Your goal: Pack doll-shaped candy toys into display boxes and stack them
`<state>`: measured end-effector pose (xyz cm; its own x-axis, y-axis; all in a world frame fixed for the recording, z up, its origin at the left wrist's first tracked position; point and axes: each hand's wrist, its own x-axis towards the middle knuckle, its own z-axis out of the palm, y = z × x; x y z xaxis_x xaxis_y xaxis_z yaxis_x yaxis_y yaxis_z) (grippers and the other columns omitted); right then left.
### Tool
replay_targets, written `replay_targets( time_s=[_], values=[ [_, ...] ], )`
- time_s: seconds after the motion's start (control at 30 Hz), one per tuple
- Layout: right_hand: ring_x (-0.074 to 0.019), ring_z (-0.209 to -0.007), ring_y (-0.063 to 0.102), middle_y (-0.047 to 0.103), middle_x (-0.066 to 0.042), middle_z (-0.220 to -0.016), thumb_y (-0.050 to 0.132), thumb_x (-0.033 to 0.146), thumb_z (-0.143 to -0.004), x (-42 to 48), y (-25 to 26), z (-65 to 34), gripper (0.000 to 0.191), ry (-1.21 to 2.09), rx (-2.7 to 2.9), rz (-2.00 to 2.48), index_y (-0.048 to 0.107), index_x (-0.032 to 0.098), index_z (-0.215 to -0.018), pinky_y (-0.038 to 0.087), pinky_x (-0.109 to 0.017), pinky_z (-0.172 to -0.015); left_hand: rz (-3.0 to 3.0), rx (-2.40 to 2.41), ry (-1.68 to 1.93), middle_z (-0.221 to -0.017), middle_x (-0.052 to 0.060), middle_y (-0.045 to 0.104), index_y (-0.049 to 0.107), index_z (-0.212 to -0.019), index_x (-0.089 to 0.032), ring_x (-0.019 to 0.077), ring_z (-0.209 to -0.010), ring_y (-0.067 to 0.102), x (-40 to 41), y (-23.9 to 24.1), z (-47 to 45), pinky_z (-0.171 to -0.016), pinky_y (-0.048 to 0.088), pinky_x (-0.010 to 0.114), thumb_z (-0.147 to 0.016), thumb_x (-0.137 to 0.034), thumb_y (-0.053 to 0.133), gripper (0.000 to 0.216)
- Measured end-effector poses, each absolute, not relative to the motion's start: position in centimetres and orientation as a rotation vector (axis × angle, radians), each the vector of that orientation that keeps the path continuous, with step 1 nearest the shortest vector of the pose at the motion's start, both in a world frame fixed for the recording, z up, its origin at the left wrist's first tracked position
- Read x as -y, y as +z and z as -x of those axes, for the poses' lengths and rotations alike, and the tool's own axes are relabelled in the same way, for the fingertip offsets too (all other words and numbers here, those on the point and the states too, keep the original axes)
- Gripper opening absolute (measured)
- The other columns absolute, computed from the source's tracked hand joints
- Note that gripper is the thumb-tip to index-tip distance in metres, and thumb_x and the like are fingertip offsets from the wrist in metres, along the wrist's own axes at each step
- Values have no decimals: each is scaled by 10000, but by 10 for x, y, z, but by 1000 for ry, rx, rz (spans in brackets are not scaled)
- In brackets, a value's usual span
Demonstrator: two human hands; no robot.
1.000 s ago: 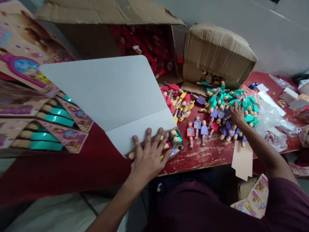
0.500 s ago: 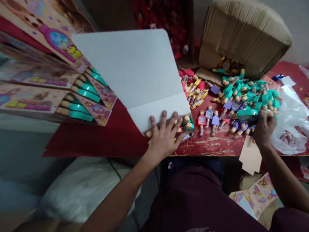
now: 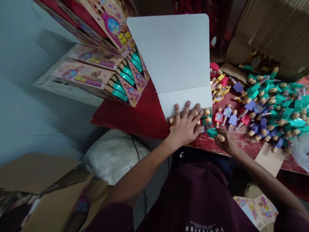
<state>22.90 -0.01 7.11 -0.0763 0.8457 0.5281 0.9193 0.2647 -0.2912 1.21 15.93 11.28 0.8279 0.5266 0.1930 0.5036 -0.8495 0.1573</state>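
My left hand (image 3: 183, 128) lies flat with fingers spread across the front of an open display box, whose white upright card (image 3: 172, 54) stands behind it. Beside that hand, green toys with tan heads (image 3: 206, 117) show in the box's right end; the hand covers most of the rest. Close to this end, my right hand (image 3: 228, 141) grips a small green toy (image 3: 212, 132) with a tan head. Just behind it lie a red toy (image 3: 218, 117), a pale purple toy (image 3: 227, 112) and a purple toy (image 3: 233, 120).
Filled display boxes (image 3: 82, 73) are stacked at the left. A heap of mostly green toys (image 3: 287, 106) covers the table's right side, in front of a cardboard carton (image 3: 272, 35). Clear plastic (image 3: 300, 151) lies at the right edge. A white sack (image 3: 113, 154) sits below the red table (image 3: 127, 119).
My right hand has moved left from the heap to the box's right end, carrying the green toy. My left hand stays spread on the box. The camera view has shifted left.
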Motion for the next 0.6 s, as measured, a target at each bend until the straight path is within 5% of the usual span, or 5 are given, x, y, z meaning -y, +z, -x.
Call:
replay_targets(
  time_s=[0.2, 0.4, 0.6],
  values=[
    [-199, -750, 735, 748, -88, -977, 598, 271, -1012, -8, 76, -236, 191, -76, 2023, 1575, 517, 202, -1170, 555, -291, -632, -2902, -822, 356, -1753, 50, 161, 286, -1646, -245, 414, -1615, -18, -160, 112, -11, -1256, -54, 756, -1044, -580, 388, 696],
    [-227, -752, 697, 699, -87, -911, 533, 443, -1047, -42, 76, -230, 258, 238, 2071, 1901, 550, 191, -1096, 486, -302, -618, -2861, -822, 329, -1755, 43, 157, 265, -1652, -266, 406, -1615, -27, -160, 114, -12, -1258, -96, 734, -1034, -557, 433, 703],
    [-277, -901, 678, 655, -123, -1029, 546, 445, -1039, -34, 55, -208, 258, 7, 1730, 1907, 542, 220, -1164, 568, -397, -706, -2852, -826, 329, -1757, 45, 143, 246, -1658, -268, 408, -1614, -41, -161, 115, -12, -1255, -81, 752, -1036, -561, 432, 712]
  ],
)
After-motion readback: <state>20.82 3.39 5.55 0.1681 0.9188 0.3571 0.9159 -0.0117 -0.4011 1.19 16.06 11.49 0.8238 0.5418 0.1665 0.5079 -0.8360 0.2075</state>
